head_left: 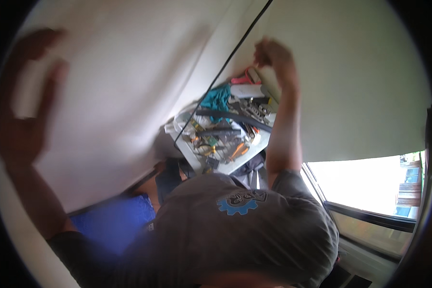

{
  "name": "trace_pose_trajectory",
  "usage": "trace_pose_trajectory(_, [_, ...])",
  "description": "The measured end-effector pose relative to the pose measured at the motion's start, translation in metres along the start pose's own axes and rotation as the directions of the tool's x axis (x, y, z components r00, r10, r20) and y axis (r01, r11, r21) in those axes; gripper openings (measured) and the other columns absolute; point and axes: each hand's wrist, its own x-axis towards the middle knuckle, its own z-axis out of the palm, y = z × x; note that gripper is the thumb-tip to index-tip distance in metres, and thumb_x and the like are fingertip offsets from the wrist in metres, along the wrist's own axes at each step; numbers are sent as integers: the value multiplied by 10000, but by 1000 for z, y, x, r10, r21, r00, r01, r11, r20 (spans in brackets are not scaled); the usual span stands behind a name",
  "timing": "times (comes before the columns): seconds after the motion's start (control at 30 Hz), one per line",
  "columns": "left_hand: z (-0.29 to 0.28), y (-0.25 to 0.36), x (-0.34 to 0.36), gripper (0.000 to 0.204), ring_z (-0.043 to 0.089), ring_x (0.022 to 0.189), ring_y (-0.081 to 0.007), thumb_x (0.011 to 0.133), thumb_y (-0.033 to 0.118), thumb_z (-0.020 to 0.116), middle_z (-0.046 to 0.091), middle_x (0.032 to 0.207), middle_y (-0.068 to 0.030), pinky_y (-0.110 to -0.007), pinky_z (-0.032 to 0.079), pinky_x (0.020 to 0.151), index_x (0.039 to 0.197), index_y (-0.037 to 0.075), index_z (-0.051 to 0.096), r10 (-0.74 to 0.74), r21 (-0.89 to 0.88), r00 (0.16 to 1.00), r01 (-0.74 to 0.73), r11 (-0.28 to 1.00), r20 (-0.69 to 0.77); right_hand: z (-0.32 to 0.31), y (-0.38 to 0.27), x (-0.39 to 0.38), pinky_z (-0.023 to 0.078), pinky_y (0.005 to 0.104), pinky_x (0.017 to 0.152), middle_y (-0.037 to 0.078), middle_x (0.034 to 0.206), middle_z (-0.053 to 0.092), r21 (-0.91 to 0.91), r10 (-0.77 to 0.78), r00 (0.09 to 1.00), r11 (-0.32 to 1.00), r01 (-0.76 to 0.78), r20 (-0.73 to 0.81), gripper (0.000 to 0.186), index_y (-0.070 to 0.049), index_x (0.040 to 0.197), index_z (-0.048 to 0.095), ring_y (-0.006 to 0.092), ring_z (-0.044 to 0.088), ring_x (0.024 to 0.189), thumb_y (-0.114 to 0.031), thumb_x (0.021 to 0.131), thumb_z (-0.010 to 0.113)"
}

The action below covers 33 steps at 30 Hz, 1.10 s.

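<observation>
My left hand (26,110) is raised at the far left in front of a pale wall, smeared by motion. Its thumb and fingers are apart and nothing shows between them. Up at the right, my right hand (273,54) is lifted with its fingers curled in. Whatever those fingers may hold cannot be made out. A thin black cable (224,67) slants down from the top edge, left of my right hand and apart from it. Below that hand stands a light-coloured table (189,156) covered with tools, including a pink-handled thing (240,80) near its far corner.
On the table lie a teal cloth (217,97), a white cylinder (247,90), metal wrenches (258,109), dark tubing (233,115) and an orange-handled tool (237,151). Pale walls (360,86) meet behind it. A blue surface (113,221) is low left; a bright window (357,185) is right.
</observation>
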Motion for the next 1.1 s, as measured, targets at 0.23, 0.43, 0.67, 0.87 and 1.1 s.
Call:
trace_pose_trajectory(0.23, [112, 80, 9, 347, 711, 1099, -324, 932, 104, 799, 711, 1222, -144, -434, 582, 933, 1263, 68, 702, -254, -619, 963, 252, 744, 87, 94, 113, 17, 632, 362, 840, 175, 1205, 722, -126, -7, 999, 992, 13, 49, 432, 16, 1501, 445, 256, 763, 1023, -100, 1109, 585])
trace_pose_trajectory(0.43, [179, 112, -26, 446, 713, 1140, -374, 1035, 298, 714, 699, 1255, -184, -458, 560, 1011, 1373, 37, 585, -478, -542, 713, 700, 464, 512, 211, -32, -6, 630, 375, 941, 192, 1134, 736, 437, -342, 822, 890, 129, 456, 266, 61, 1329, 552, 274, 754, 1035, -67, 1095, 560])
trace_pose_trajectory(0.67, [142, 12, -63, 382, 705, 1007, -218, 1070, 269, 659, 659, 1136, -63, -400, 551, 1000, 1392, 82, 572, -571, -762, 658, 642, 87, 490, 248, -174, 5, 636, 370, 839, 168, 981, 755, 305, -410, 777, 907, 291, 478, 228, 93, 1143, 648, 244, 762, 911, -117, 1098, 569])
trace_pose_trajectory(0.87, [111, 14, -18, 254, 634, 812, -158, 1113, 373, 601, 620, 1024, 1, -337, 545, 863, 1147, 123, 628, -457, -848, 714, 441, -296, 530, 289, -244, 26, 651, 373, 806, 187, 1013, 777, 449, -514, 757, 832, 326, 404, 250, 90, 1059, 682, 231, 777, 884, -148, 1080, 612])
trace_pose_trajectory(1.1, [32, -58, -7, 392, 273, 522, -10, 1116, 467, 602, 359, 642, 108, -225, 207, 459, 926, 125, 631, -869, -867, 442, 497, 31, 222, 184, -231, 84, 662, 390, 825, 147, 1074, 792, 129, -316, 627, 937, 325, 712, 295, -11, 1123, 773, 246, 781, 968, -282, 1037, 697])
